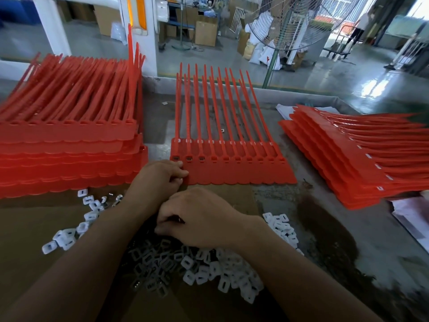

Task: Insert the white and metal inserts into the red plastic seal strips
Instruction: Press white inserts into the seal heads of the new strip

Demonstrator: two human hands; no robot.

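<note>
**While the left hand steadies the strips, the right digs among the inserts**

As we look down from the head camera, the comb of red seal strips (232, 170) lies flat on the table (348, 240) just above centre, its tails pointing to twelve o'clock. Our left hand (160, 180) sits at the comb's nine o'clock end, fingers curled and pinching the near corner of the tag edge. Just toward six o'clock from it, our right hand (199, 219) rests knuckles-up on the heap of inserts (222, 270), fingers bent down into the pieces. Whether they grasp one we cannot tell, as the hand hides them. The heap, white pieces mixed with grey ones, spreads over the cardboard (34, 228) from centre toward six o'clock, with strays scattered toward eight o'clock. A tall stack (69, 154) of red strips fills nine to ten o'clock. A slanted stack (348, 163) lies at three o'clock, white pieces showing along its sockets. A wire-caged fan (290, 24) stands on the floor at one o'clock.
</note>
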